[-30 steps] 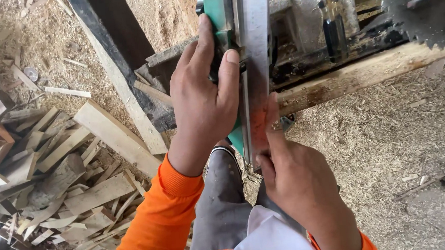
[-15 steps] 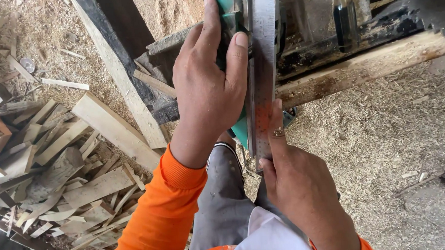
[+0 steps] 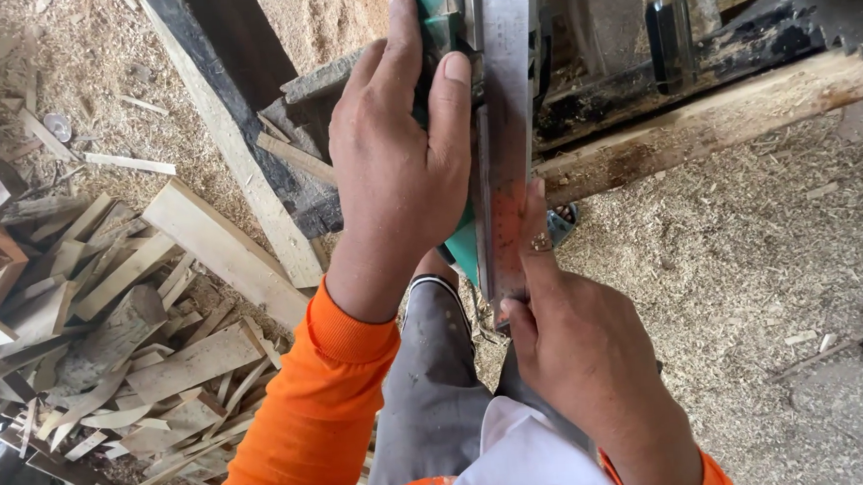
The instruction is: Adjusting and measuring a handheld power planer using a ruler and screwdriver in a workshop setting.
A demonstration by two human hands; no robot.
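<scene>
Left hand clamped over green tool, thumb against ruler. Right hand pinches ruler's lower end, forefinger along its edge. Ruler lies flush along tool's right side, above sawdust floor, offcut pile at left. My advice: keep ruler square, press evenly, hold wrist steady, mind saw blade at top right corner

A long steel ruler, grey and worn with rust-brown stains near its lower end, runs nearly straight up and down the view. It lies flat against the right edge of a teal-green block, touching it. The block's lower corner shows again below, just left of the ruler.
</scene>
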